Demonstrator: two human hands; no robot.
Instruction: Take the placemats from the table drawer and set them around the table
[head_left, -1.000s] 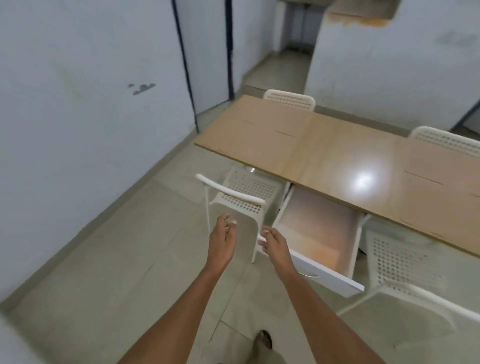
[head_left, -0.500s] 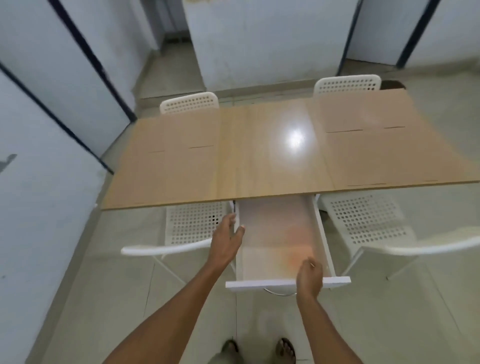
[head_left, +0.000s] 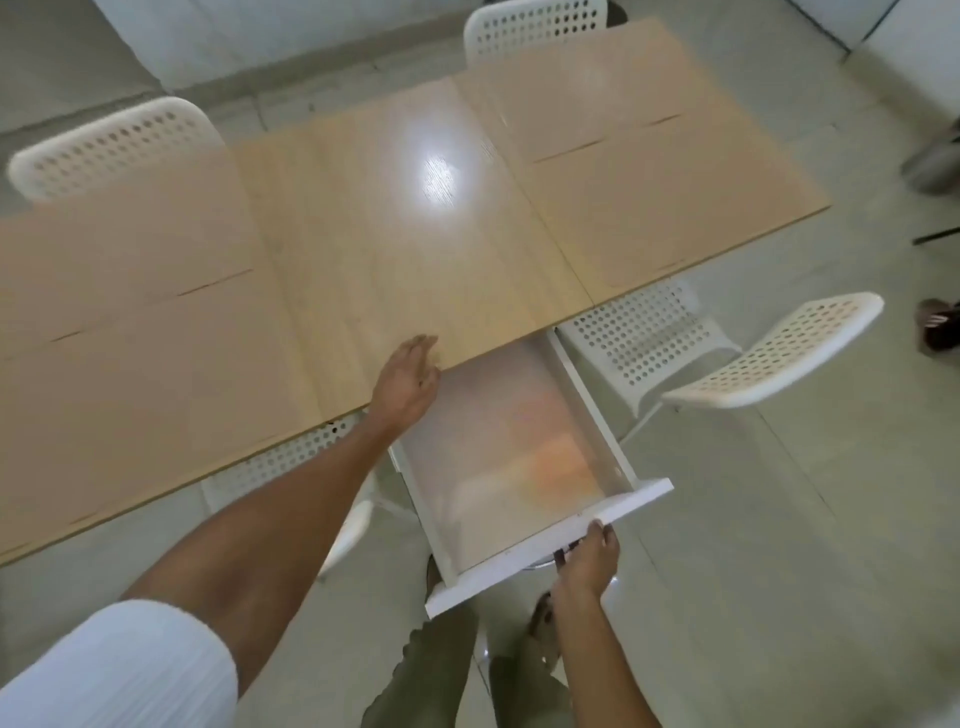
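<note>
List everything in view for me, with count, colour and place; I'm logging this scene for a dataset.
table: one, light wood, centre.
placemats: pale tan sheets, seemingly four, lying on the table's ends.
drawer: one, white, pulled open under the near table edge.
chairs: four, white, perforated; two far side, two near side.
floor: pale tiles, all round.
left hand: one, fingers straight, at the table edge over the drawer.
right hand: one, grips the drawer front.
sleeve: white, bottom left.
</note>
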